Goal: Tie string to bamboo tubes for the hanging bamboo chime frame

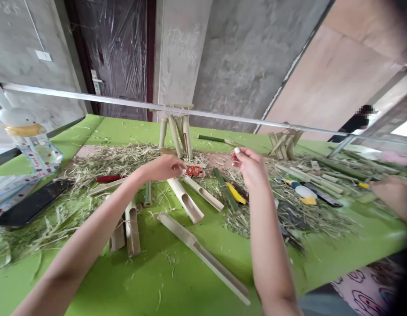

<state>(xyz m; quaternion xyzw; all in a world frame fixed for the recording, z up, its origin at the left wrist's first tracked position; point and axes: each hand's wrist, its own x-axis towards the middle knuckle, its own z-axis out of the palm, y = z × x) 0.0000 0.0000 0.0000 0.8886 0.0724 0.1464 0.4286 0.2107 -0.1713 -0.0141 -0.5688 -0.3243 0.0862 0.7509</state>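
Several fingers of the left hand [164, 168] are curling together, their tips hovering just beside the red-handled scissors [193, 171], and whether they are touching the loops is impossible to tell from here. The fingertips of the right hand [251, 167] are pinching together in the air above the table, though I can't tell whether anything thin is caught between them. A narrow stretch of open air is separating the two hands, with the scissors lying below it on a scatter of bamboo shavings [111, 162]. Just beneath the hands, two split bamboo tubes [185, 201] are lying close together with their cut ends pointing toward the person, leaving little room there. A long slotted bamboo strip [203, 254] is stretching across the open green tabletop [131, 285] toward the near edge, while a yellow-handled tool [235, 193] is resting just right of a green bamboo strip [225, 188]. Farther out, a bamboo stand [175, 136] is standing upright near the far edge, beneath a metal rail [203, 115] that is crossing the view. At the right edge, a co-worker's hand [392, 197] is reaching in over the table.
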